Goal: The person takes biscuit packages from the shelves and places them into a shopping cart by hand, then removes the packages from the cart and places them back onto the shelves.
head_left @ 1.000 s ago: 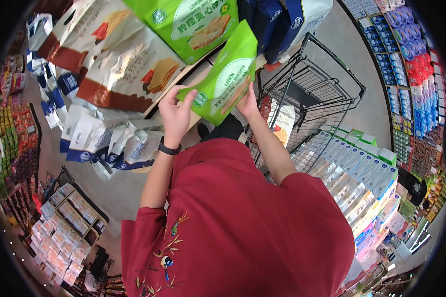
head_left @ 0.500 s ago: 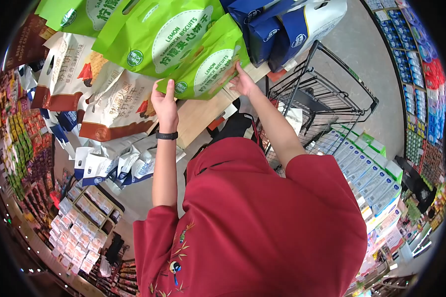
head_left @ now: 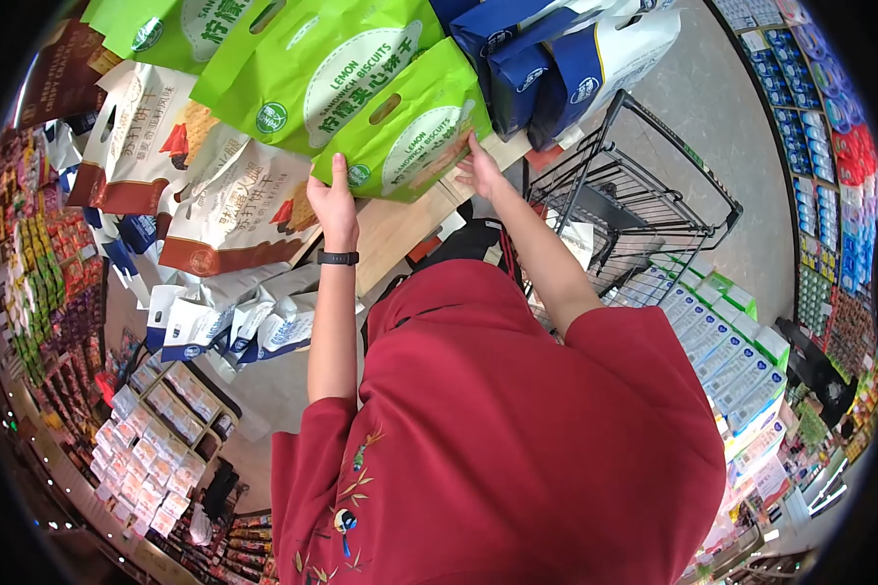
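A green bag of lemon sandwich biscuits [head_left: 405, 127] leans in front of a larger matching green bag [head_left: 312, 73]. My left hand [head_left: 334, 203] grips its lower left corner, thumb on the front and the other fingers mostly hidden. On the opposite side, my right hand [head_left: 481, 171] holds the lower right edge, with the thumb up against the bag and some fingertips showing below. Left of my left hand stands a white and brown bag of soda crackers [head_left: 239, 210]. Dark blue bags [head_left: 527, 73] stand beyond my right hand.
A wooden display table [head_left: 400, 229] lies under the bags. To the right stands a black wire shopping cart [head_left: 644, 185], with stacked blue-and-white boxes [head_left: 717, 336] behind it. White and blue pouches [head_left: 234, 317] hang at the left. Stocked shelves [head_left: 810, 146] line the far right.
The held green bag has shifted slightly downward against the bag behind it, and its handle slot now shows clearly. Both hands remain at its lower sides.
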### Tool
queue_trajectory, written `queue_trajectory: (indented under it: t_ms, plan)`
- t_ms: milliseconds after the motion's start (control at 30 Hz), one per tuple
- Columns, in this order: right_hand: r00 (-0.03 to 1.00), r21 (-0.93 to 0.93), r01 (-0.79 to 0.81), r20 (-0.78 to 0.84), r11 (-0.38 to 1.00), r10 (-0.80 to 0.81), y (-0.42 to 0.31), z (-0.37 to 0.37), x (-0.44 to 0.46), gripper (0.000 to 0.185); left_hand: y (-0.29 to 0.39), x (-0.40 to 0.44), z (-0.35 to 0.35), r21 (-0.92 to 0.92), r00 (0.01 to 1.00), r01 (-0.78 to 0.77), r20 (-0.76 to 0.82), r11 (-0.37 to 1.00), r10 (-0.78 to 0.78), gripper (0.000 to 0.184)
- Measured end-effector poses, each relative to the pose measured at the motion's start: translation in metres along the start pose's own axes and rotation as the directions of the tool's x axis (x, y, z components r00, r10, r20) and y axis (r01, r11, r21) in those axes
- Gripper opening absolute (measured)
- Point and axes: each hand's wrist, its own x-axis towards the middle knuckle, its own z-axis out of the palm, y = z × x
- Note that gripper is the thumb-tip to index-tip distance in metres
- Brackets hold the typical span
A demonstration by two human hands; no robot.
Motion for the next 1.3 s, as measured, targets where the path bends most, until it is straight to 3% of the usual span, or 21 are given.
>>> queue_trajectory:
  t_ms: [100, 200, 400, 533, 633, 733, 800, 833, 967, 1067, 1167, 1300]
  plan:
    - [1.0, 0.028, 0.026, 0.009, 0.999, -0.026, 0.002, -0.006, -0.006, 0.097, -0.001, -0.002, -0.001, -0.018, 1.0, -0.015, 0.014, 1.0, 0.015, 0.03]
    - [0.998, -0.107, 0.05, -0.025, 0.993, -0.053, 0.007, -0.013, -0.02, 0.09, -0.002, -0.007, -0.006, -0.029, 1.0, 0.017, 0.015, 0.999, -0.016, 0.031]
    - [0.991, -0.184, 0.08, -0.087, 0.98, -0.098, 0.039, -0.042, -0.076, 0.075, -0.035, -0.028, -0.032, -0.041, 0.994, -0.074, -0.078, 0.996, 0.07, 0.048]
    - [0.977, -0.098, 0.108, -0.173, 0.989, -0.124, 0.087, -0.077, -0.116, 0.063, -0.067, -0.066, -0.055, 0.023, 0.999, 0.006, -0.052, 1.0, -0.005, 0.051]
    - [0.956, -0.005, 0.134, -0.262, 0.991, -0.13, 0.132, -0.099, -0.15, 0.054, -0.09, -0.098, -0.069, 0.129, 0.987, 0.141, 0.057, 0.982, -0.149, 0.047]
    - [0.938, 0.091, 0.163, -0.323, 0.982, -0.126, 0.182, -0.113, -0.193, 0.047, -0.107, -0.125, -0.074, 0.242, 0.878, 0.37, 0.226, 0.897, -0.423, 0.038]
    - [0.912, 0.122, 0.205, -0.385, 0.971, -0.143, 0.215, -0.118, -0.225, 0.045, -0.121, -0.143, -0.073, 0.27, 0.788, 0.393, 0.393, 0.879, -0.473, 0.036]
    - [0.91, 0.133, 0.252, -0.37, 0.959, -0.188, 0.229, -0.12, -0.243, 0.043, -0.128, -0.151, -0.073, 0.34, 0.687, 0.438, 0.471, 0.833, -0.553, 0.036]
    - [0.87, 0.235, 0.396, -0.406, 0.888, -0.281, 0.285, -0.127, -0.303, 0.039, -0.144, -0.199, -0.063, 0.478, 0.51, 0.376, 0.609, 0.794, -0.608, 0.03]
    - [0.845, 0.308, 0.421, -0.474, 0.853, -0.246, 0.325, -0.146, -0.33, 0.04, -0.16, -0.228, -0.054, 0.563, 0.381, 0.303, 0.668, 0.769, -0.639, 0.032]
    - [0.807, 0.383, 0.391, -0.579, 0.837, -0.112, 0.347, -0.167, -0.346, 0.044, -0.16, -0.248, -0.037, 0.631, 0.282, 0.259, 0.674, 0.731, -0.682, 0.033]
    - [0.786, 0.569, 0.362, -0.612, 0.738, 0.086, 0.374, -0.219, -0.329, 0.044, -0.184, -0.259, -0.017, 0.619, 0.293, 0.189, 0.705, 0.762, -0.646, 0.037]
